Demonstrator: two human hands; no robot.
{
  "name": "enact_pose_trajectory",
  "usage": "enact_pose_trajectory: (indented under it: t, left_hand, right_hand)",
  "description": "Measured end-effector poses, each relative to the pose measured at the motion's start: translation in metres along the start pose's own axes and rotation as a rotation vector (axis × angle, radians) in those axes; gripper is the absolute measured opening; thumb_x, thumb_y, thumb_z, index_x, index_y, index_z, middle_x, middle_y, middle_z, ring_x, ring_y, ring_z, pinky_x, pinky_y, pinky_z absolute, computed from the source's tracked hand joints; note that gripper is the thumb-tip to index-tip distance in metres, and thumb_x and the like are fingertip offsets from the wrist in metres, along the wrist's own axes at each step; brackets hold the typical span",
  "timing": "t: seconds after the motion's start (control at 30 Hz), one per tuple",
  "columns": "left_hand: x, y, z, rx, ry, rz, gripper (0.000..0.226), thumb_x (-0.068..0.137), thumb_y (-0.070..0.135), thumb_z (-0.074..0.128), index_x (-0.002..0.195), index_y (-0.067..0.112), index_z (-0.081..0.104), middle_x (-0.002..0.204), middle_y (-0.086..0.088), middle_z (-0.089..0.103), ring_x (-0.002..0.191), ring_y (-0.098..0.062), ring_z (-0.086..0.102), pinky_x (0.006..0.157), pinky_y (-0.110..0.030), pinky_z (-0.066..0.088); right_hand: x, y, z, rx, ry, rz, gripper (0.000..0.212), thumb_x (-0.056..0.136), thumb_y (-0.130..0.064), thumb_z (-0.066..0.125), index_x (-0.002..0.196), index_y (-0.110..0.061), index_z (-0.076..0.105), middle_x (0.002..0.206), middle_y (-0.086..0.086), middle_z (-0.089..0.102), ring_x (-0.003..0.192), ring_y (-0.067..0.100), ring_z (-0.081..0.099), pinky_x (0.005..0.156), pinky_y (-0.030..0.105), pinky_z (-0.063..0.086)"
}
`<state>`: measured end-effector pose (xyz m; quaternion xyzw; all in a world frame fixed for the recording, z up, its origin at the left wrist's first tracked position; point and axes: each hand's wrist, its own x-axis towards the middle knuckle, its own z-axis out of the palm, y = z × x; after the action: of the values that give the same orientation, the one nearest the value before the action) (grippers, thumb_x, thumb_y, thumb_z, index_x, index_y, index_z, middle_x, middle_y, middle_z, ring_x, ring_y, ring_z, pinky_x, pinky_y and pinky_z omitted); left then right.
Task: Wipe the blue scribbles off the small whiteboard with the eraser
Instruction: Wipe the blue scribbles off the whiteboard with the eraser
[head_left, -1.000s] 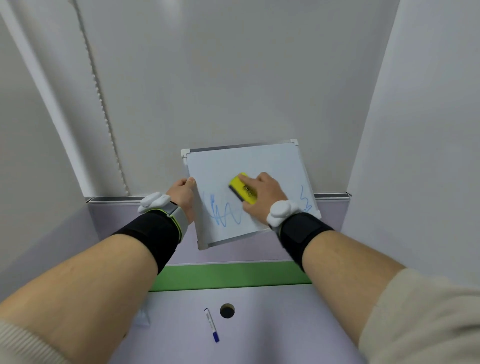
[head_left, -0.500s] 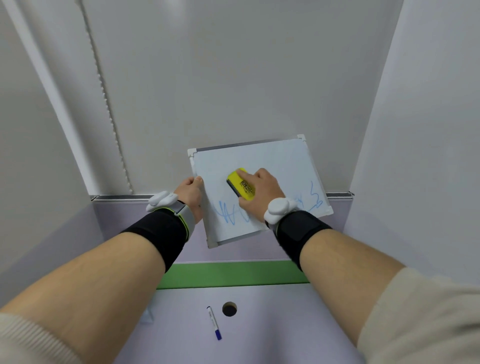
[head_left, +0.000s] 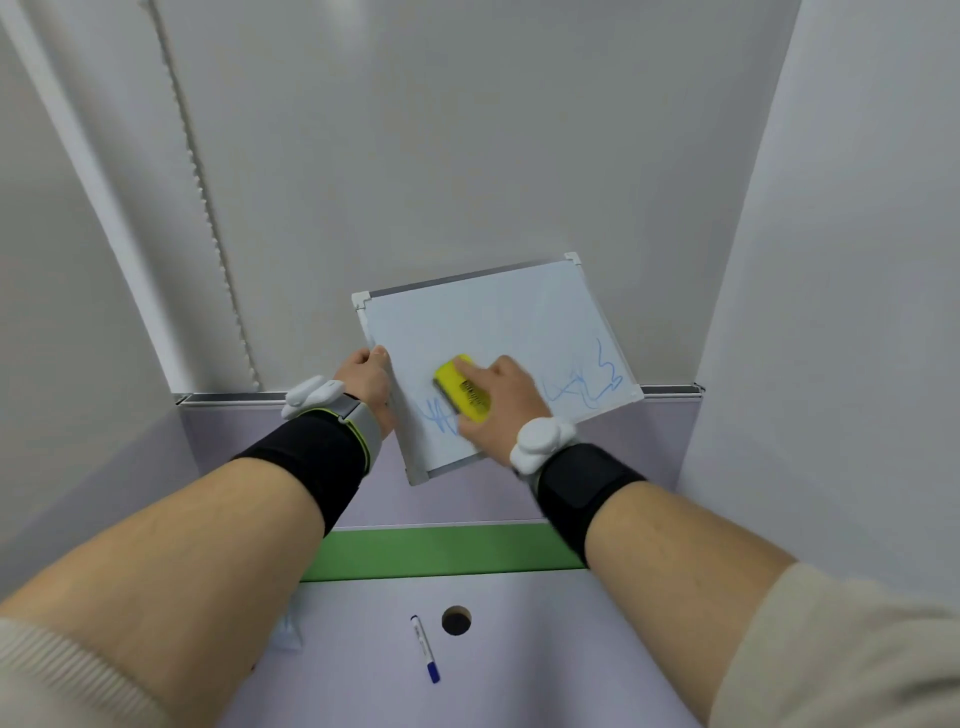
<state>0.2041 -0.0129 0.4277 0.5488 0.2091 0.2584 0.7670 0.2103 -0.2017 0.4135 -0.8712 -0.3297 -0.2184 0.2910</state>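
The small whiteboard (head_left: 483, 327) with a grey frame is held up, tilted, in front of the white wall. My left hand (head_left: 366, 382) grips its left edge. My right hand (head_left: 498, 410) presses a yellow eraser (head_left: 462, 387) flat on the board's lower middle. Blue scribbles (head_left: 439, 418) show just left of the eraser, partly hidden by my right hand. More blue scribbles (head_left: 592, 382) remain near the board's lower right corner. The upper part of the board is white.
A blue-capped marker (head_left: 426, 649) lies on the lilac desk (head_left: 519, 649) below, beside a round cable hole (head_left: 456, 620). A green strip (head_left: 441, 551) runs along the desk's back. White partition walls stand on the left and right.
The board has tilted and shifted right and up. The eraser has moved back down over the lower middle, and the left scribbles are smaller than a second ago.
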Motion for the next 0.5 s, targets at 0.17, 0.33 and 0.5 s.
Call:
enact_pose_trajectory:
  t: [0.17,0.33,0.5]
  left_hand:
    - [0.004,0.0,-0.006,0.001,0.018,-0.008,0.025,0.1,0.025,0.049,0.077,0.017,0.055,0.088,-0.01,0.059,0.093,-0.025,0.056,0.099,-0.054,0.053]
    - [0.007,0.005,-0.006,-0.007,0.016,0.0,0.02,0.098,0.024,0.049,0.08,0.017,0.052,0.101,-0.009,0.051,0.093,-0.023,0.048,0.092,-0.044,0.05]
    - [0.01,0.014,0.006,0.034,0.032,0.035,0.025,0.101,0.026,0.047,0.078,0.018,0.054,0.102,-0.011,0.054,0.094,-0.023,0.051,0.089,-0.041,0.05]
  right_hand:
    - [-0.013,-0.01,0.017,-0.002,-0.064,-0.17,0.065,0.074,-0.023,0.066,0.136,-0.035,0.05,0.097,0.004,0.046,0.09,0.027,0.047,0.083,0.033,0.043]
    - [0.007,0.026,-0.014,-0.035,0.003,0.04,0.07,0.077,-0.031,0.067,0.142,-0.034,0.042,0.098,0.001,0.039,0.1,0.029,0.048,0.09,0.031,0.043]
    - [-0.008,-0.021,0.018,0.058,-0.012,-0.078,0.067,0.073,-0.033,0.067,0.138,-0.033,0.048,0.094,0.001,0.04,0.091,0.029,0.049,0.084,0.033,0.046]
